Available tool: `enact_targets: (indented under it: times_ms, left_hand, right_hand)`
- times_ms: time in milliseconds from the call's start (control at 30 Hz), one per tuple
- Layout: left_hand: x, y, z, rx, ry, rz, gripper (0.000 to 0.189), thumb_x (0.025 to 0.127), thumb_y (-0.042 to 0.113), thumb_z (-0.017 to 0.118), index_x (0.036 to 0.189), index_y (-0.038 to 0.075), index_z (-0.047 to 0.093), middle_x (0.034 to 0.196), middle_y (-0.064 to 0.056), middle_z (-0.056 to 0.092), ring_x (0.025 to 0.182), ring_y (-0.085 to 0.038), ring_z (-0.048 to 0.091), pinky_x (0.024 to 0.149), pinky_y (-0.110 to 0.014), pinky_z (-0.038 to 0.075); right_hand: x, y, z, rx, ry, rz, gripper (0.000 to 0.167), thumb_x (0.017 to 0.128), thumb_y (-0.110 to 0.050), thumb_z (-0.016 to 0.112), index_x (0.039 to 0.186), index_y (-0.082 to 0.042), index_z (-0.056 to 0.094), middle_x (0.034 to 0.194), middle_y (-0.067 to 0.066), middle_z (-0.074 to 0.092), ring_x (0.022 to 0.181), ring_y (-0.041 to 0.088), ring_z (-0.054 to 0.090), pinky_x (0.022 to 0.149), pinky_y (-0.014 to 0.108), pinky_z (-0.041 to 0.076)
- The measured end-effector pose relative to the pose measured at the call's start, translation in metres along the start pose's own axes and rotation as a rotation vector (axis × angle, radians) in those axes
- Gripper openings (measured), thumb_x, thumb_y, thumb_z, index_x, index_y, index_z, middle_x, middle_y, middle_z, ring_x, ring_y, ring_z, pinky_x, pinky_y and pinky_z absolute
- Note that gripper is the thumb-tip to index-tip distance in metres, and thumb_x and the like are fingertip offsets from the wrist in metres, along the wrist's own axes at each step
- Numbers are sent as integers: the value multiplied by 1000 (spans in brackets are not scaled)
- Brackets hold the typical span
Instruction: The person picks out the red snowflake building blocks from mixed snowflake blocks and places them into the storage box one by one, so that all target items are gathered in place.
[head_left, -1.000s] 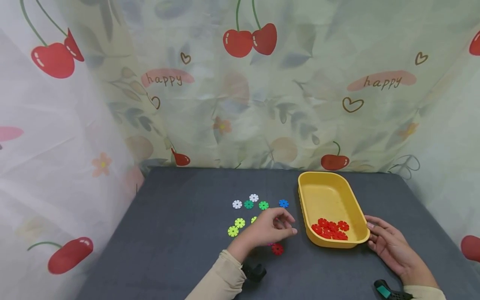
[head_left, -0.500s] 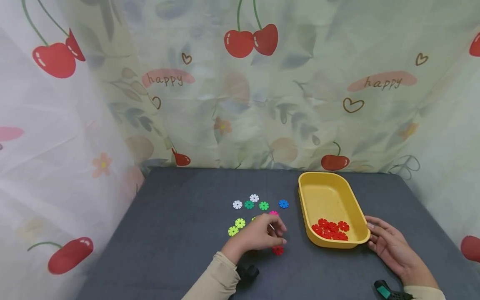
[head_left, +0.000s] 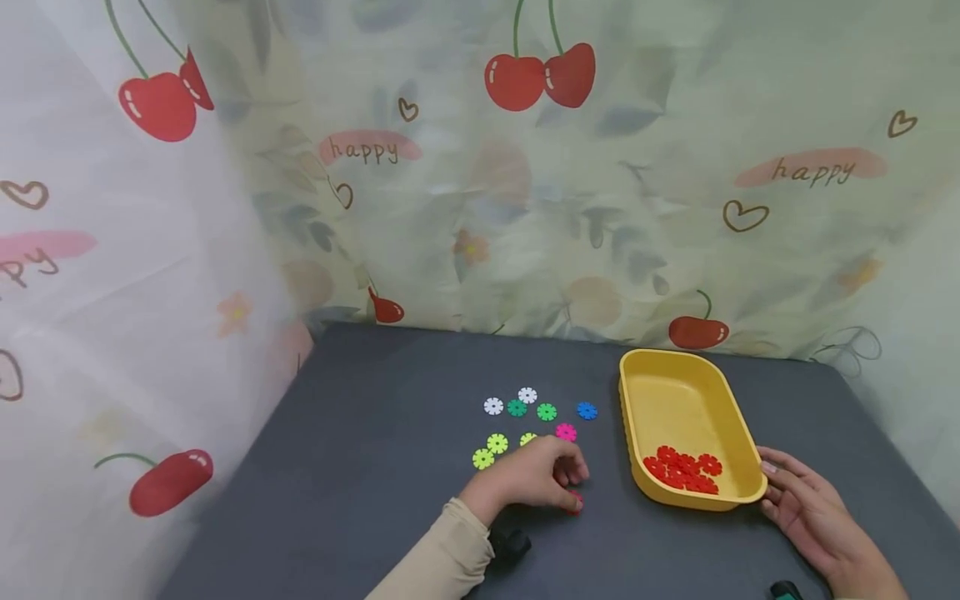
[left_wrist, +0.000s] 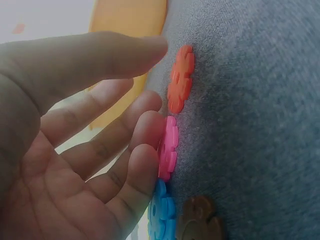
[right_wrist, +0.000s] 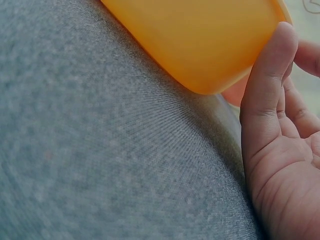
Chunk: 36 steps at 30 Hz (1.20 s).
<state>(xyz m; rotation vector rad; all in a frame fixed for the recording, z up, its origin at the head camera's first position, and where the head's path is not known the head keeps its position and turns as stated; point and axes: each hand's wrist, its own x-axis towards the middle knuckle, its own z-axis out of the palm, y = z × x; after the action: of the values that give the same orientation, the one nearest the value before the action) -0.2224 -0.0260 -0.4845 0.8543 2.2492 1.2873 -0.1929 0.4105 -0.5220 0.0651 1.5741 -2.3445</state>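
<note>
My left hand [head_left: 528, 477] reaches down over a red snowflake disc [head_left: 576, 502], its thumb tip right beside the disc. In the left wrist view, thumb and fingers stand apart, with the red disc [left_wrist: 181, 79] just beyond the thumb. A pink disc [left_wrist: 169, 150] and a blue disc [left_wrist: 161, 212] appear past the fingertips, with a brown disc [left_wrist: 200, 220] close by. My right hand [head_left: 821, 521] holds the near right corner of a yellow plastic tray [head_left: 675, 400], thumb at the rim and fingers along the outside. Several red discs [head_left: 682, 468] lie inside the tray's near end.
Beyond the left hand lie white discs [head_left: 492, 406], green discs [head_left: 547, 412], a blue disc [head_left: 587, 410], a pink disc [head_left: 566, 432] and yellow-green discs [head_left: 483, 458]. A cherry-print curtain [head_left: 540, 208] rises behind the dark table [head_left: 375, 433].
My left hand has drawn back from beside the tray and come down to the red disc on the table. The right hand stays at the tray corner. The head view has turned slightly left.
</note>
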Motion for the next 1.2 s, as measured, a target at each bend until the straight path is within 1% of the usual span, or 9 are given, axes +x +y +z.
enact_targets:
  times_ms: [167,333,533,633,833,1000,1200]
  left_hand:
    - [3,1,2,41,-28,-16,30,79,5,92,104,7,74,95,-2,71,83,-9,63,76,-18,52]
    - [3,2,3,48,-42,-25,29,79,1,91,102,7,74,91,-1,70,81,-9,62,75,-18,53]
    - [2,3,4,46,-35,-26,27,79,-3,90,100,6,74,89,-2,70,78,-7,62,74,-18,53]
    - [2,3,4,54,-34,-26,27,79,-3,89,99,6,74,88,-1,68,78,-6,60,73,-18,53]
    - [2,2,6,89,-29,-30,25,80,-3,88,94,10,72,85,0,62,76,-4,53,66,-19,50]
    - [3,2,6,90,-19,-25,23,82,0,89,94,9,72,82,1,64,72,-4,56,66,-20,51]
    - [3,3,5,69,-13,-15,18,86,4,87,94,9,71,78,4,63,69,-5,58,64,-20,51]
  right_hand:
    - [-2,-1,-2,3,-1,7,36,116,-15,42,123,-29,74,119,-9,76,93,11,71,77,29,61]
    - [-2,-2,-2,7,-8,3,36,116,-14,42,123,-29,74,120,-9,75,94,12,71,77,29,61]
    - [-2,-1,-3,27,-46,-11,38,117,-14,39,126,-27,73,122,-8,75,95,12,71,78,30,61]
    - [-2,0,-3,34,-54,-19,38,117,-13,38,127,-26,73,123,-7,75,96,12,72,78,29,61]
    - [-3,0,-3,32,-50,-18,37,116,-13,39,127,-26,73,122,-7,75,96,12,72,78,29,61]
    - [-4,-1,-2,27,-51,-6,36,116,-15,40,127,-27,73,121,-7,76,97,11,72,79,29,61]
    - [-3,-3,-1,11,-52,-16,35,116,-14,40,128,-27,71,122,-6,76,97,12,72,80,29,61]
